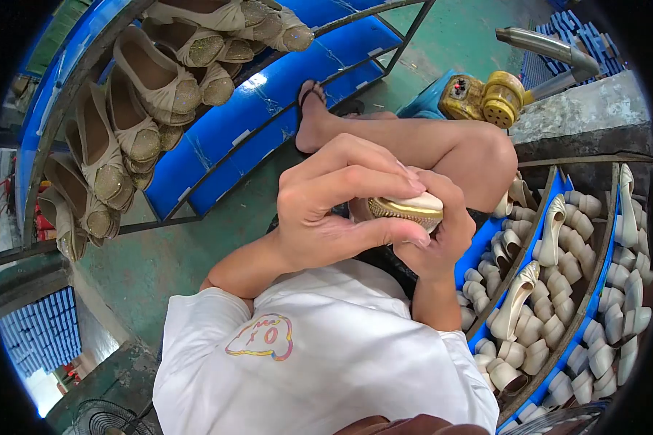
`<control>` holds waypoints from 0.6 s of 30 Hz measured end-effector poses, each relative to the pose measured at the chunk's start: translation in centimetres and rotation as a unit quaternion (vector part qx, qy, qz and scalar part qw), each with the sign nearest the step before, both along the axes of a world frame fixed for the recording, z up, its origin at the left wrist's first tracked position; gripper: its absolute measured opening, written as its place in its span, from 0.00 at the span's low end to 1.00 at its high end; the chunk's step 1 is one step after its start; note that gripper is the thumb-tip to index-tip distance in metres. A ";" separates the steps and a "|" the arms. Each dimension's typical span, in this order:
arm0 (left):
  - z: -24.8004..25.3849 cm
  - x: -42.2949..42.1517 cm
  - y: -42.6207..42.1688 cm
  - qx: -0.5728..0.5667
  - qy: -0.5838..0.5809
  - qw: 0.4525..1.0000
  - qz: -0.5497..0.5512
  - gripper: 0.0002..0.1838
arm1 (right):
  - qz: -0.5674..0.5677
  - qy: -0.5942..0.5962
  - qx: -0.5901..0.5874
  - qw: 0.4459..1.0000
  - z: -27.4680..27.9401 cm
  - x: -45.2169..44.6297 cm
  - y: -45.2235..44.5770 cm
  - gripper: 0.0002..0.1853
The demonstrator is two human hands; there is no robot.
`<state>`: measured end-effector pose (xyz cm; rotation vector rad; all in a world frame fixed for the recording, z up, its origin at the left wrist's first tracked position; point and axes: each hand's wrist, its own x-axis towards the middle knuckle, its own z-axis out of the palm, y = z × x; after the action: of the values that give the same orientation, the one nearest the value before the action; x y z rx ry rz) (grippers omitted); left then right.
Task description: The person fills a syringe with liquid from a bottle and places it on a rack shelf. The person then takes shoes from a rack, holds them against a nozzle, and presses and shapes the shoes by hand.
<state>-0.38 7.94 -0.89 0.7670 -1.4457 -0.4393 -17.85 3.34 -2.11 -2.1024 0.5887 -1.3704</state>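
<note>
The shoe [405,209] is held between both hands above the person's lap, out in front of the chest, pale on its upper face with a gold band and a textured gold side below. Much of it is hidden by the fingers.

The left hand [341,199] grips it from the left: the back of the hand is turned up, the fingers arch over with their tips by the pale face, and the thumb stretches across the near side. The right hand [442,225] grasps it from the right, its index finger bent around the end and the other fingers mostly out of sight.

Both elbows are bent, the left forearm slanting up and inward from the sleeve, the right rising more steeply. Beneath the arms is a white shirt [319,362]; beyond the hands a bare leg [428,138] lies sideways, its foot in a dark sandal [302,98].

To the left, glitter-toed shoes [109,145] crowd a rack with blue shelves [225,138]. To the right stand rows of pale shoes [559,268]. Past the knee is a yellow machine [479,101].
</note>
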 end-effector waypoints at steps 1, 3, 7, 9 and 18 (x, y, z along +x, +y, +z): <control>-0.3 -0.1 -0.2 -0.001 -0.006 1.000 -0.007 0.28 | 0.001 -0.002 0.013 1.000 -0.1 -0.1 -0.1 0.26; -1.2 0.0 -0.7 -0.002 -0.018 1.000 -0.020 0.32 | 0.003 -0.008 0.039 0.999 -0.4 -0.3 -0.3 0.24; -1.0 0.9 -1.5 0.168 -0.078 0.982 -0.019 0.55 | 0.116 -0.186 0.220 0.951 -2.8 0.6 -2.2 0.26; -2.3 0.2 -1.9 0.222 -0.018 0.974 -0.034 0.50 | 0.127 -0.240 0.267 0.925 -3.9 1.2 -3.3 0.27; -4.5 2.8 -5.3 0.381 -0.095 0.919 -0.014 0.47 | 0.232 -0.145 0.335 0.902 -4.7 -1.3 -9.1 0.47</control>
<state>2.44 2.66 -5.38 1.4410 -1.4615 -1.0028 -19.12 -5.74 -6.81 -1.3329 0.3312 -0.9847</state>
